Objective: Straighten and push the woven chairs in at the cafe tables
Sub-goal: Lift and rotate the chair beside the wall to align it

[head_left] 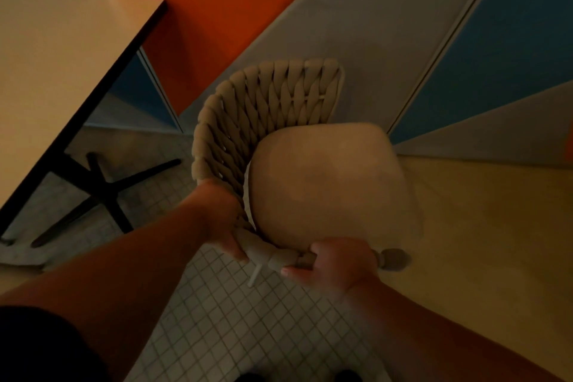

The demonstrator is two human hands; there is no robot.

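A beige woven chair (266,108) with a plain tan seat cushion (328,183) stands in the middle, seen from above. Its braided rim curves from the far side round to the near edge. My left hand (224,220) is shut on the near left part of that rim. My right hand (339,263) is shut on the near arm end of the rim, just left of its rounded tip. The light wooden cafe table (59,71) lies to the left, its dark edge a short way from the chair. One white chair leg shows below the rim.
The table's black cross-shaped base (102,192) rests on the small-tiled floor (223,319) at the left. A wall of orange, grey and blue panels (387,25) runs behind the chair. A pale yellow floor strip (480,242) lies to the right.
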